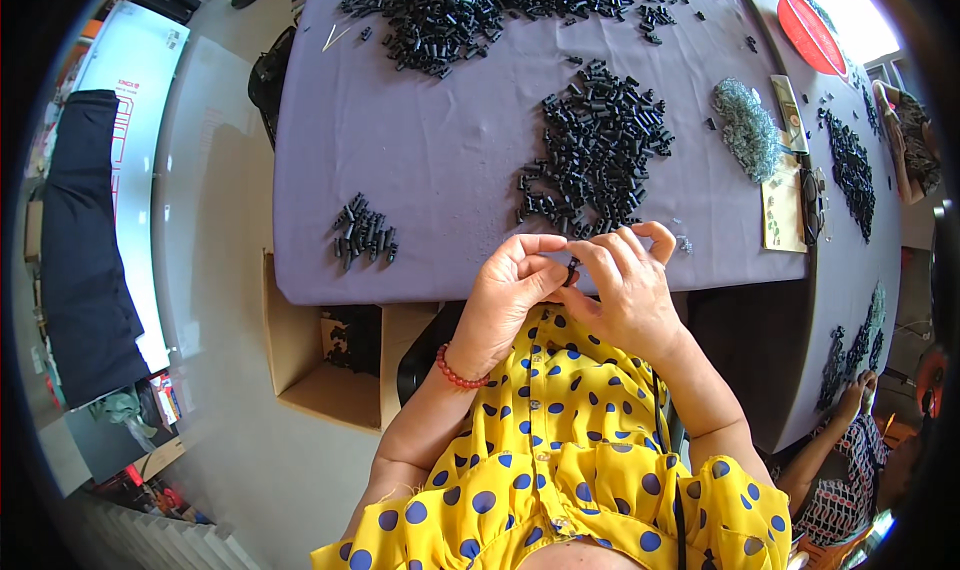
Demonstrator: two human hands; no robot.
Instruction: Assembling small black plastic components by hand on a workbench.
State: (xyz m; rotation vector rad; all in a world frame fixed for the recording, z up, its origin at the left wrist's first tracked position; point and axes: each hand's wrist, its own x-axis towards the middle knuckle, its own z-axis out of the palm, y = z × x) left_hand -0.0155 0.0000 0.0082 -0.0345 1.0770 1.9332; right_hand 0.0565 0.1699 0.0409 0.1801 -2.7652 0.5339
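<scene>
Just past the near table edge, my left hand (512, 288) and my right hand (632, 288) meet at the fingertips. Between them is a small black tubular part (572, 270), pinched by both hands and partly hidden by the fingers. A big heap of similar black parts (600, 140) lies right beyond my hands. To the left, a smaller group of black parts (364, 230) sits near the table's corner. A few tiny clear pieces (684, 244) lie to the right of my right hand.
A larger black heap (450, 10) covers the table's far side. On the right are a tangle of clear small pieces (746, 128), a yellow card (783, 205), glasses (815, 205) and a red basket (810, 30). Below the table stands a cardboard box (325, 380). Other people sit at the right.
</scene>
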